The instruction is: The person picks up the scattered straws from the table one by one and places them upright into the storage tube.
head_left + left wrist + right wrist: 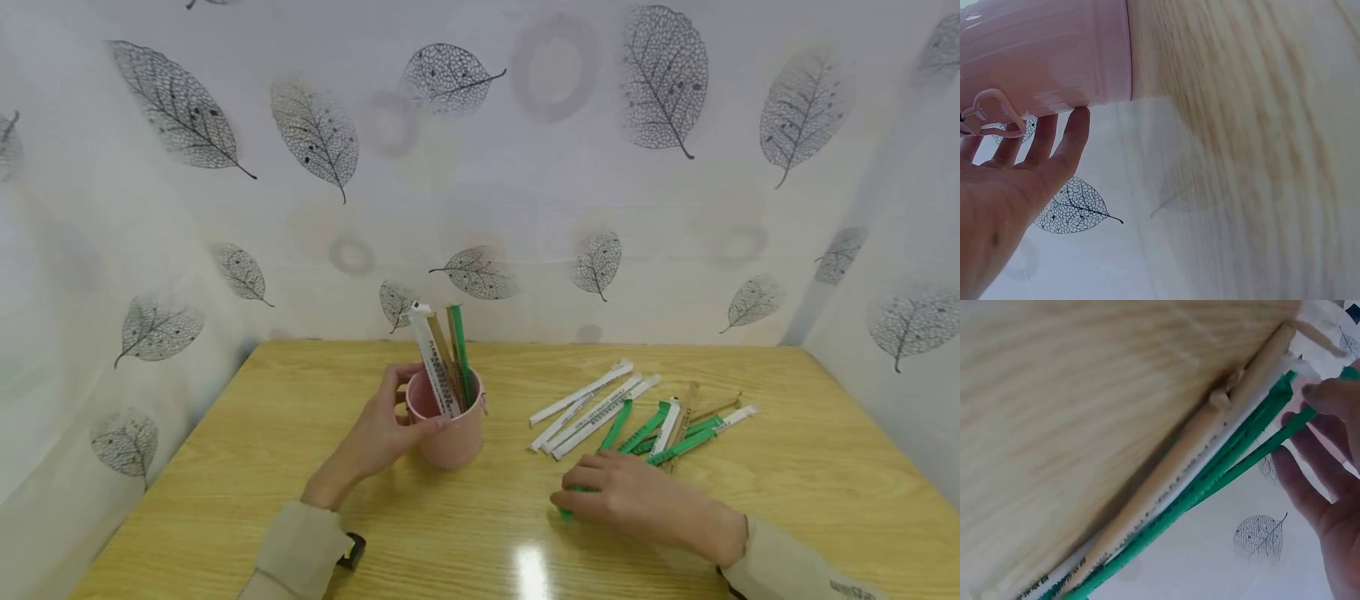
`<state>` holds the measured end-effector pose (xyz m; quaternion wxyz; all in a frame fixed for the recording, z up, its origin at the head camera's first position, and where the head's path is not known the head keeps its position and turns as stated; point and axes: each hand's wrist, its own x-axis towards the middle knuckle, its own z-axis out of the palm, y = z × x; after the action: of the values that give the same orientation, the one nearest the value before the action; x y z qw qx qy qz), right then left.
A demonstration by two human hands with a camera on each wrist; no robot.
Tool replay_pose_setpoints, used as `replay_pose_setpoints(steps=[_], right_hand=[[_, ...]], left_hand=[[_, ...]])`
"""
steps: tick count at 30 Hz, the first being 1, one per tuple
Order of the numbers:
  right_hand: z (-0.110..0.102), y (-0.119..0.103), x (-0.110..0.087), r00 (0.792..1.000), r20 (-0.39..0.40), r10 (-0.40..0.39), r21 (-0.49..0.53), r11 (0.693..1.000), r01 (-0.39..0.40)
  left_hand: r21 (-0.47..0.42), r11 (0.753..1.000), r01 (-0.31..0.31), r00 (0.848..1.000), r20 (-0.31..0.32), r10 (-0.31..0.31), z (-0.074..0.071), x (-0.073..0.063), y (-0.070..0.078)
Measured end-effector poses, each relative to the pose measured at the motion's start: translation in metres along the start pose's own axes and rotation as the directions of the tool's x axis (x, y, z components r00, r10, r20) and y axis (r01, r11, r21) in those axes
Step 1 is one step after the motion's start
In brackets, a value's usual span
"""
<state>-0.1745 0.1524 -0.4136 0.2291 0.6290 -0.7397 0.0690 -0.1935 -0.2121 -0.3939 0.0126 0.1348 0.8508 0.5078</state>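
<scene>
A small pink bucket [448, 442] with a side loop stands on the table, holding a white wrapped straw [433, 358], brown ones and a green one [461, 354]. My left hand [382, 425] grips it from the left, thumb at the front rim and fingers round the far side; in the left wrist view the fingertips [1077, 119] touch its wall. At the right, my right hand [622, 496] pinches a green wrapped straw [1266, 445] between thumb and fingers, beside the pile. The straw's near end shows under the fingers in the head view.
Several wrapped straws lie right of the bucket: white ones [581, 392] side by side, then a crossed heap of green [686, 442], white and brown [684, 417] ones. A leaf-print cloth [525, 200] hangs behind and beside the wooden table [247, 450].
</scene>
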Motion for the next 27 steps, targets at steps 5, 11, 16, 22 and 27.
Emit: replay_pose_setpoints(steps=[5,11,16,22,27], right_hand=[[-0.009,0.009,0.007,0.994,-0.107,0.007,-0.025,1.000,-0.010],[-0.017,0.026,0.017,0.957,-0.288,0.036,-0.008,0.999,-0.040],[-0.022,0.038,0.020,0.900,-0.427,0.085,0.047,0.996,-0.072],[-0.029,0.051,0.023,0.825,-0.551,0.128,0.093,0.991,-0.091],[-0.038,0.059,0.027,0.797,-0.588,0.142,0.103,0.990,-0.100]], left_hand=[[-0.006,1.000,-0.005,1.000,-0.006,0.005,0.000,0.000,0.000],[-0.011,1.000,-0.017,1.000,-0.005,0.017,0.001,0.001,-0.001],[-0.006,1.000,-0.016,1.000,-0.001,0.016,0.002,0.002,0.000],[0.006,1.000,-0.004,1.000,0.002,0.004,0.001,0.001,0.001],[0.008,1.000,0.004,1.000,-0.006,-0.004,0.001,0.000,0.001]])
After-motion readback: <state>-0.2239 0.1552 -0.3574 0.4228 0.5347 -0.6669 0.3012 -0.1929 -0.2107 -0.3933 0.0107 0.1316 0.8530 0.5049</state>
